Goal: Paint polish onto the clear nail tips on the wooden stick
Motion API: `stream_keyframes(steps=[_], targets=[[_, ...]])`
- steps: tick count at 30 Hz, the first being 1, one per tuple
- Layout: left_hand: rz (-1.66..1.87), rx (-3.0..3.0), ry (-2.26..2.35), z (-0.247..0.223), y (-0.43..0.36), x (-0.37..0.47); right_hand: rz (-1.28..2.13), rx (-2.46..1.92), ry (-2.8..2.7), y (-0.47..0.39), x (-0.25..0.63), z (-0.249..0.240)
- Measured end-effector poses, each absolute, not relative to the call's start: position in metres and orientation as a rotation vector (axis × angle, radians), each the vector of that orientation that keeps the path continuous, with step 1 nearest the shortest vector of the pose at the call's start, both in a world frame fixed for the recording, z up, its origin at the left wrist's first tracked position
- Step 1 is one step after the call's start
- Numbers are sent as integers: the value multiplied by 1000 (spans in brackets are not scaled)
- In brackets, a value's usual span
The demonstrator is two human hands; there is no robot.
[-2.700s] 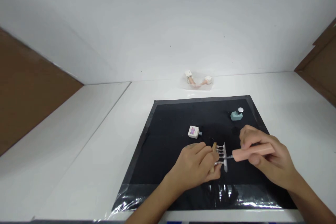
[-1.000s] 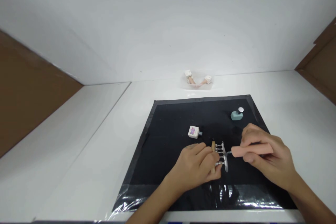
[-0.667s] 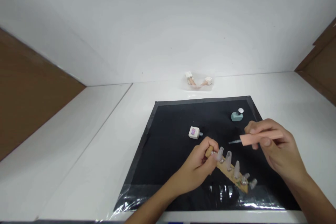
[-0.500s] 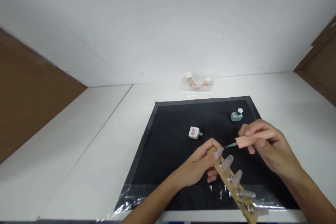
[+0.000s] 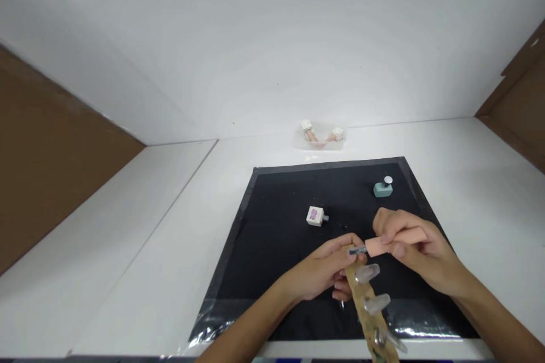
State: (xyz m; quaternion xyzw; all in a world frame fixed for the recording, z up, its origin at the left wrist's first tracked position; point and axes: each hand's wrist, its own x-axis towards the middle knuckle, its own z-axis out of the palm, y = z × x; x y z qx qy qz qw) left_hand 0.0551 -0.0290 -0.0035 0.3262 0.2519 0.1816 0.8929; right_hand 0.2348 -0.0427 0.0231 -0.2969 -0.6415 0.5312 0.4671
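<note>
My left hand (image 5: 326,269) is closed on the upper end of a tan display strip (image 5: 361,302). Clear false nail tips (image 5: 377,303) stick out from the strip on round metal mounts. In my right hand (image 5: 419,249) is a nail polish brush (image 5: 377,247) with a peach handle, pinched between thumb and fingers. Its dark bristle end lies over the topmost nail tip by my left thumb; whether it touches is hard to tell. A white square nail polish bottle (image 5: 315,216) with a purple flower print lies beyond my left hand, its grey neck uncapped.
A teal bottle (image 5: 383,189) with a silver-topped cap is at the mat's far right. Behind the black mat (image 5: 272,227), a clear tray (image 5: 323,144) holds white bottles with peach caps. Brown panels (image 5: 55,153) stand at both sides, with a white wall behind.
My right hand has moved left and slightly down, bringing the brush from beside the top nail tip to over it. The strip has swung to a steeper angle, its lower end shifting left.
</note>
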Motion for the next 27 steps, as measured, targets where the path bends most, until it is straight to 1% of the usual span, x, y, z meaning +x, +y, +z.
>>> stream_keyframes(steps=[15,21,24,27], targets=[[380,701,567,-6,-28,54,1031,-770,-1790,-43,238,29],[368,696,582,-9,-29,52,954,-849,-1751,-43,239,29],[365,705,577,-9,-29,50,964,-836,-1699,-44,240,28],[363,714,568,-7,-28,51,1053,-757,-1675,-45,239,27]])
